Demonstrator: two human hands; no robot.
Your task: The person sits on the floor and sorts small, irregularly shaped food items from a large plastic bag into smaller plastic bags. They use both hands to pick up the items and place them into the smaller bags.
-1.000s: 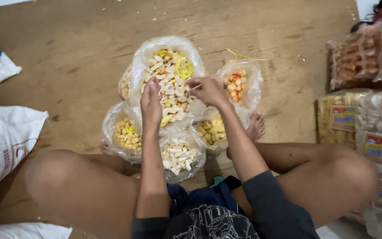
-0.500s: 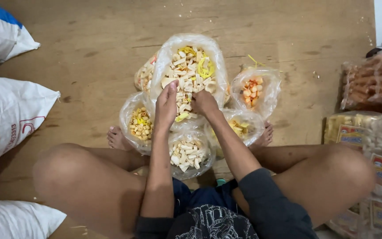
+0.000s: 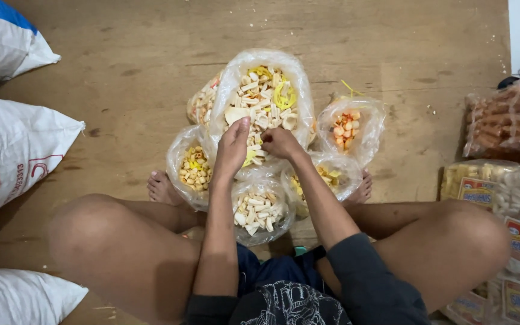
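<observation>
I sit cross-legged on a wooden floor with several open clear plastic bags of crackers between my feet. The largest bag holds mixed white and yellow crackers. My left hand rests on its near rim, fingers together, pinching the plastic or crackers. My right hand is beside it, fingers curled at the same near edge. Under my wrists lies a bag of white crackers. A bag of small yellow crackers stands to the left, a bag of orange crackers to the right.
White woven sacks lie along the left edge, another at the top left. Packaged snack bags and labelled packs are stacked at the right. My knees flank the bags.
Both hands have drawn back from the middle of the big bag to its near edge and come closer together. The camera view has shifted, so the bags sit lower in the frame.
</observation>
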